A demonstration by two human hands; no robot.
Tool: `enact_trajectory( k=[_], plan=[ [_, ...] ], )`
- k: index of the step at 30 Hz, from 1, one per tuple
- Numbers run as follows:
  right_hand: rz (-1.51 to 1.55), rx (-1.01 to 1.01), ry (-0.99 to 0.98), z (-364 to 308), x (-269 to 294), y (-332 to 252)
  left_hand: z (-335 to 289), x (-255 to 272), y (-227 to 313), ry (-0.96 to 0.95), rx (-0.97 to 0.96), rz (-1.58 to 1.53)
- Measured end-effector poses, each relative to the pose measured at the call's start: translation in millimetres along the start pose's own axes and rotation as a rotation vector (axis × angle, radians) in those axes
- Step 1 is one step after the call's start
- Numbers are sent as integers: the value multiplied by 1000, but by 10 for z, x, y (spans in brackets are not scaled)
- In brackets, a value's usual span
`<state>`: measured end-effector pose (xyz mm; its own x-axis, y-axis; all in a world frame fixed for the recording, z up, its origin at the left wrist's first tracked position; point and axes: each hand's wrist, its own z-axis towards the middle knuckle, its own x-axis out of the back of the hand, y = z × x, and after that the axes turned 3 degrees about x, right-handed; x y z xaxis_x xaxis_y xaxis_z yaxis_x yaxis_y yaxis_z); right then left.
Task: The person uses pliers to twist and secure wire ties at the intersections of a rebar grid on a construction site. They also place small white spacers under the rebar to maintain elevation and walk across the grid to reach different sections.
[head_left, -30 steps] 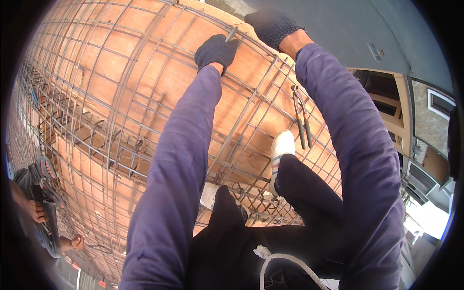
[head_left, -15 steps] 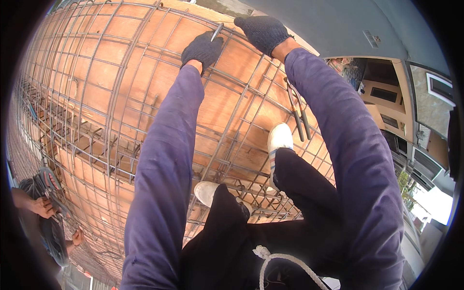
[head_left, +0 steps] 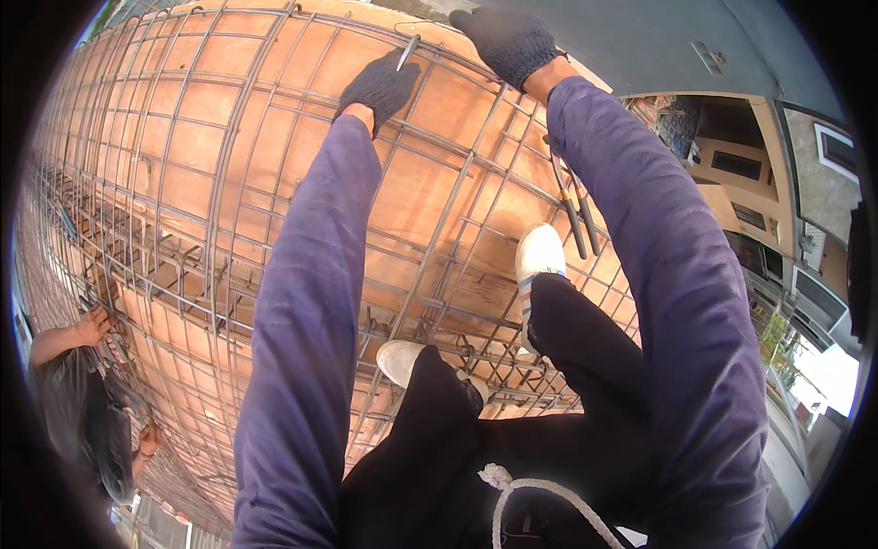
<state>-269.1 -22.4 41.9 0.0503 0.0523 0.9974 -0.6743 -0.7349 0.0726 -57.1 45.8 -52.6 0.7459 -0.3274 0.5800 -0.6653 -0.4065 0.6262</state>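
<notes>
My left hand (head_left: 380, 90), in a dark knitted glove, is closed at the rebar grid (head_left: 465, 165). From its fingers a short shiny metal rod (head_left: 408, 53) sticks up. At the far edge of the grid is my right hand (head_left: 508, 44), gloved alike and with its fingers curled closed. What it holds is hidden. A thin wire (head_left: 422, 20) loops between the two hands, and I cannot tell where its ends go. Below my right forearm, a long-handled cutter (head_left: 574, 220) with dark grips rests on the bars.
Plywood panels (head_left: 183, 142) lie under the bars. My white shoes (head_left: 540, 252) stand on the grid, near a gap with hooked bars (head_left: 183, 284). A co-worker's hand (head_left: 93, 325) is at the lower left. A grey wall (head_left: 658, 46) borders the far right.
My right hand has shifted slightly right and my left slightly left, so they are a little farther apart. The co-worker's upper hand has moved up, and the dark coil beside it no longer shows.
</notes>
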Motion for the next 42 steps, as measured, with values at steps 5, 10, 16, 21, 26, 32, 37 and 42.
enact_trajectory(
  k=[5,10,16,21,26,32,37,42],
  plan=[
    [18,32,-75,76,218,51,42,-71,-46,80,-48,49],
    [27,46,-245,261,482,111,-86,-53,42,146,-61,40],
    [-16,181,-252,634,793,86,-315,-92,222,266,106,-89],
    [-114,196,-326,841,927,-132,-91,-184,21,398,-288,306],
    [-84,201,-385,769,1082,-261,171,-134,-68,211,-245,264],
    [-29,151,-359,713,1251,-372,238,-76,33,159,-187,319],
    [10,72,-401,765,1339,-420,271,-36,-43,23,-154,23],
    [-22,70,-551,817,1392,-452,-42,13,123,157,-78,-511]
  ],
)
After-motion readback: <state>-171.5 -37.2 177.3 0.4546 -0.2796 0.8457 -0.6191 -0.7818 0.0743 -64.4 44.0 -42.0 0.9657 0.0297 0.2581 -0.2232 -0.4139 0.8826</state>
